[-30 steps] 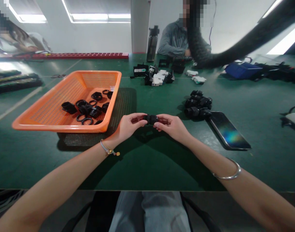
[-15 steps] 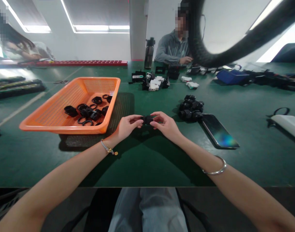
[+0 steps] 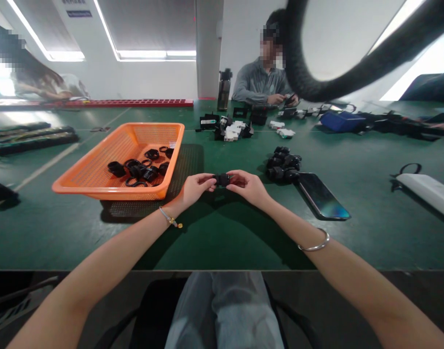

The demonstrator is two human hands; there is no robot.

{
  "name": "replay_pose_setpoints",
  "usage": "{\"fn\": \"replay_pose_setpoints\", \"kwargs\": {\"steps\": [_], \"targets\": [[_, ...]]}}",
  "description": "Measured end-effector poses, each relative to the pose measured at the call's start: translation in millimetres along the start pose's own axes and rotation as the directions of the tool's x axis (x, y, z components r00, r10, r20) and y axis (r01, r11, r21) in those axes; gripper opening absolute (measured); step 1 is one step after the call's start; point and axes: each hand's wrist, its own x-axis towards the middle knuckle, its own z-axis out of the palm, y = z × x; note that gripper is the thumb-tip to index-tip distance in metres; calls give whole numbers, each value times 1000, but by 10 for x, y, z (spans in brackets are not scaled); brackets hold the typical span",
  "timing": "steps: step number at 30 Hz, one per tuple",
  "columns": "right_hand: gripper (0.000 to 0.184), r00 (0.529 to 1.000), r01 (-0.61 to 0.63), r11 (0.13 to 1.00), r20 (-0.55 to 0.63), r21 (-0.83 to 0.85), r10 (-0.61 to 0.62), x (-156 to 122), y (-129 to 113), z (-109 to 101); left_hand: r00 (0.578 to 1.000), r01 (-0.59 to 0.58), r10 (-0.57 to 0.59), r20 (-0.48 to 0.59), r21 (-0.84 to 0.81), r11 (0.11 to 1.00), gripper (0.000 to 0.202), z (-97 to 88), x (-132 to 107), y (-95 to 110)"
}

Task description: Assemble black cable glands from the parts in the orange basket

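A small black plastic cable gland [image 3: 222, 180] lies crosswise between my two hands, just above the table. My left hand [image 3: 197, 189] pinches its left end with thumb and fingers. On the other end, my right hand [image 3: 251, 188] has its thumb and fingertips closed; they cover part of the gland. To the left stands an orange perforated basket [image 3: 72, 186] with several black gland parts [image 3: 151, 173] and thin black rings in it. A heap of black cable glands [image 3: 283, 165] sits on the table to the right of my right hand.
A phone [image 3: 323, 196] lies beside the heap, and a white object [image 3: 429, 191] with a black strap farther right. Black and white parts [image 3: 234, 130], a bottle [image 3: 224, 89] and a blue item [image 3: 341, 121] are farther back. Two people sit across the green table [image 3: 222, 242].
The view has tipped up slightly and shifted. Both hands keep hold of the cable gland at nearly the same spot. The person opposite has brought their hands together around a small dark object.
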Motion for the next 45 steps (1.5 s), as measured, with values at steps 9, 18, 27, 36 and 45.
{"fn": "replay_pose_setpoints", "kwargs": {"steps": [9, 18, 27, 36, 45], "targets": [[28, 1000, -17, 998, -19, -62, 16, 19, 8, -17, 1000, 4, -4, -3, -26, 1000, 28, 34, 2, 25], [27, 999, -39, 994, -27, -100, 37, 19, 14, -10, 998, -63, 62, 20, 48, 997, 26, 23, -25, 41], [30, 998, -68, 992, 8, -108, 69, -1, -64, 26, 998, -56, 55, 13, 34, 998, 24, 54, -29, 69], [34, 998, 24, 977, -44, -214, -35, 19, -50, -30, 999, -35, 35, -4, 10, 999, 23, 58, -5, 34], [37, 954, 288, 921, -3, -261, -300, -4, -52, -50, 999, -44, 44, 16, 29, 999, 22, 42, 30, -5]]}}
